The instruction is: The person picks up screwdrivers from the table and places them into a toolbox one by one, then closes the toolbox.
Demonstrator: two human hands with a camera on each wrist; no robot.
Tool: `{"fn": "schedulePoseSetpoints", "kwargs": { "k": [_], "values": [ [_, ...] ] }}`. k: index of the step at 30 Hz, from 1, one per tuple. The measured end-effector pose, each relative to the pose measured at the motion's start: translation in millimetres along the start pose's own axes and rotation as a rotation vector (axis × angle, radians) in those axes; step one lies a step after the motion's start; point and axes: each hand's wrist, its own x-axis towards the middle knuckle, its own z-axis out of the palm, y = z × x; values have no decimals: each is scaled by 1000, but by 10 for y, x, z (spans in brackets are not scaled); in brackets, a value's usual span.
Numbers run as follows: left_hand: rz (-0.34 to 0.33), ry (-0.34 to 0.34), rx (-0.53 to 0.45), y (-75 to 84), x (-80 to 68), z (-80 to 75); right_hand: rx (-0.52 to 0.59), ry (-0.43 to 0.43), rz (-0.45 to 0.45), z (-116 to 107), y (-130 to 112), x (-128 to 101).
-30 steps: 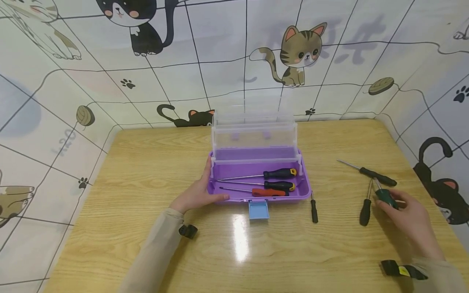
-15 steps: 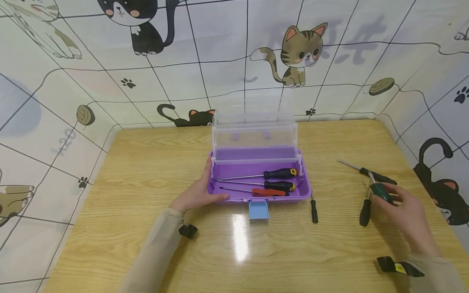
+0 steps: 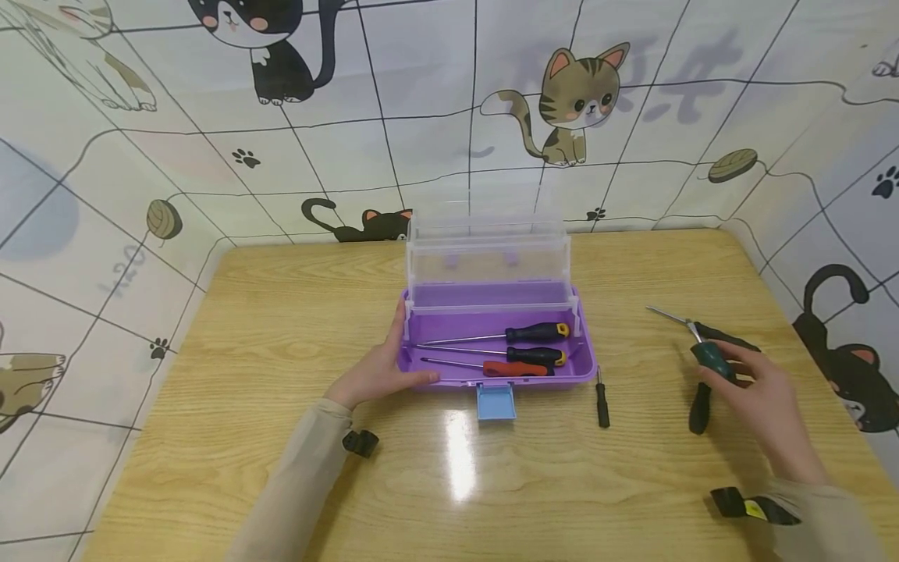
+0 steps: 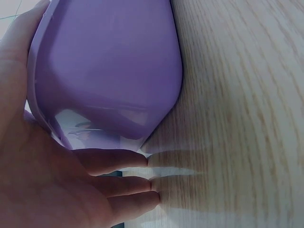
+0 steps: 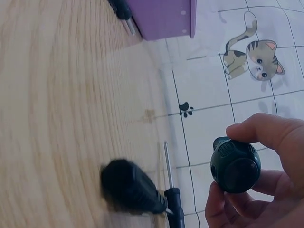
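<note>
A purple toolbox (image 3: 584,365) with clear fold-out trays (image 3: 487,257) stands open mid-table. Three screwdrivers lie in it: two black-and-yellow (image 3: 537,332) (image 3: 535,356) and one red (image 3: 516,368). My left hand (image 3: 382,373) rests against the box's front left corner (image 4: 109,61), fingers (image 4: 128,159) straight on the table. My right hand (image 3: 733,375) grips a green-handled screwdriver (image 3: 712,360) (image 5: 235,164) off the table, blade pointing away from me. Its fingers (image 5: 266,135) curl round the handle.
Loose on the wooden table (image 3: 281,328): a small black screwdriver (image 3: 602,400) right of the box, a black one (image 3: 698,407) (image 5: 130,187) by my right hand, another (image 3: 730,338) behind it. A blue latch (image 3: 495,402) hangs from the box front. Cat-print walls surround the table.
My right hand has carried the green screwdriver up and to the left, away from where it lay. The left hand and the box have not moved.
</note>
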Motion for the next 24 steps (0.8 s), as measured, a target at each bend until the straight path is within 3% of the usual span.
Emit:
{"fn": "schedulePoseSetpoints", "kwargs": {
  "k": [9, 18, 24],
  "values": [
    [-5, 4, 18, -27, 2, -3, 29, 7, -60, 84, -112, 11],
    [-15, -34, -12, 361, -90, -67, 48, 31, -101, 124, -161, 12],
    [-28, -29, -16, 433, -117, -74, 102, 29, -108, 148, -208, 12]
  ]
}}
